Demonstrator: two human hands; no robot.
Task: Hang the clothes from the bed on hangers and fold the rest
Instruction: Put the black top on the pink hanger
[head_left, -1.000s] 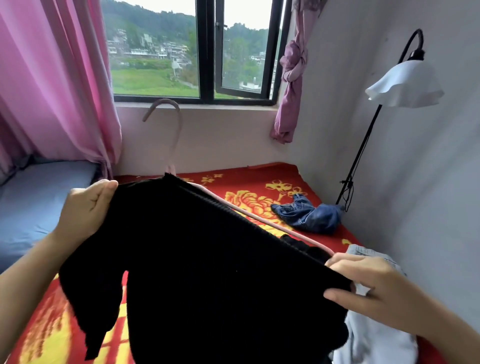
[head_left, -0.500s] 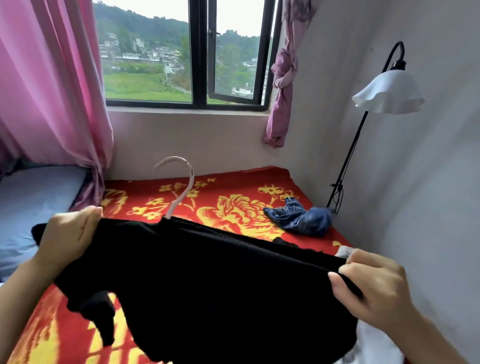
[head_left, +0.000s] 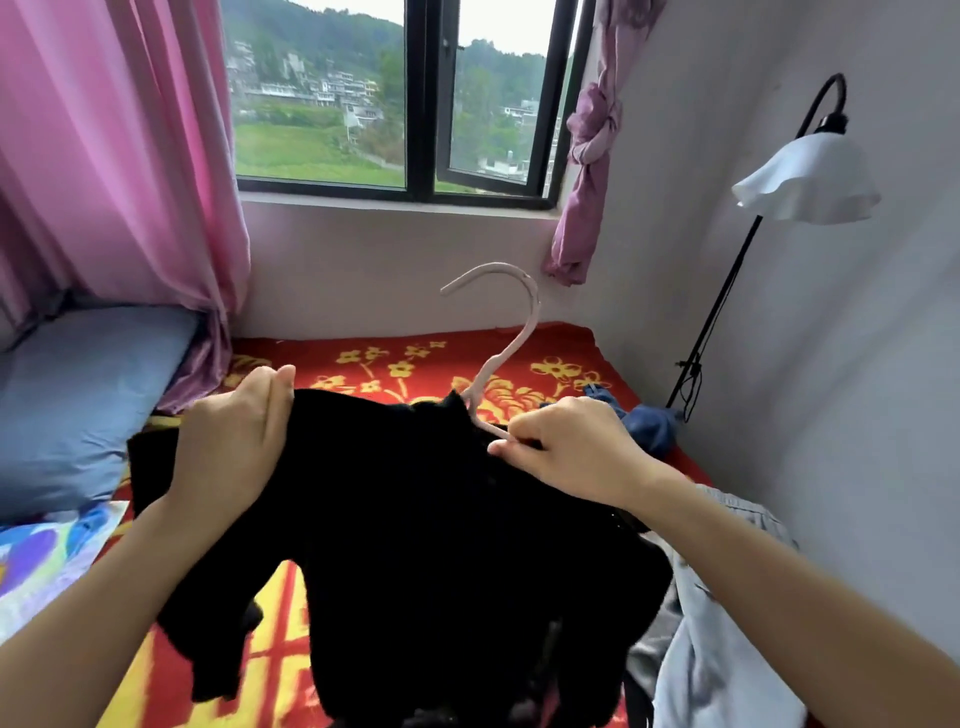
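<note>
A black knitted sweater (head_left: 415, 530) hangs in the air over the bed, on a pale pink hanger (head_left: 511, 332) whose hook sticks up out of the neck. My left hand (head_left: 234, 441) grips the sweater's left shoulder. My right hand (head_left: 566, 447) pinches the sweater's neck edge and the hanger's arm beside the hook. The rest of the hanger is hidden inside the sweater. A crumpled blue denim garment (head_left: 649, 421) lies on the red bedspread (head_left: 395, 364) behind my right hand. A light grey garment (head_left: 717, 649) lies under my right forearm.
A window with pink curtains (head_left: 119, 171) faces me. A blue pillow (head_left: 78, 400) lies at the left. At the right, a black floor lamp with a white shade (head_left: 805, 182) stands close to the wall.
My right hand has moved from the sweater's right shoulder in to the neck by the hook. The sweater has risen a little and the hook now stands further right.
</note>
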